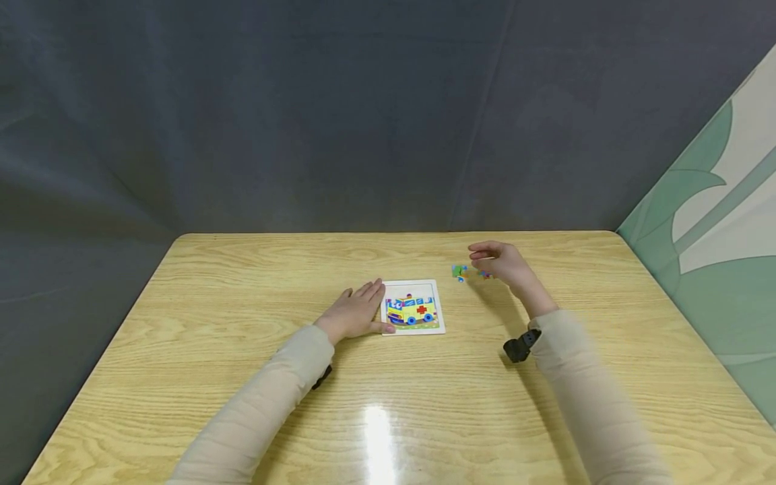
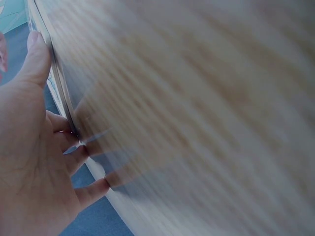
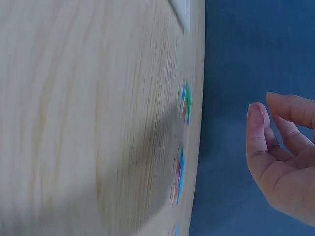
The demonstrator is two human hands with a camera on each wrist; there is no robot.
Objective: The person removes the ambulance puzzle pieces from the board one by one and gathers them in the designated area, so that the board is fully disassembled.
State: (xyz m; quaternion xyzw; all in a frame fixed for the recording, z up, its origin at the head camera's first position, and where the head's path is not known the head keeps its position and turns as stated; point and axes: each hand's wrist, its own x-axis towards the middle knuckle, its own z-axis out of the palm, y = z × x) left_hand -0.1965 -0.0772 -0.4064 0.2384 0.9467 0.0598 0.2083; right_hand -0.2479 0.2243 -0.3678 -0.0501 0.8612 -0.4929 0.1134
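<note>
A white-framed jigsaw puzzle lies flat near the middle of the table, with a yellow ambulance in its lower part and a pale, bare strip above. My left hand rests at its left side, fingers extended along the frame and thumb at the lower left corner. Beyond the puzzle to the right, my right hand hovers over the tabletop, fingers loosely bent and nothing visible between them. Below and beside it lie small colourful puzzle pieces, also seen in the right wrist view as blurred green and blue pieces.
The wooden table has light grain and a bright reflection near its front. A dark curtain hangs behind its far edge. At the right stands a green and white patterned panel.
</note>
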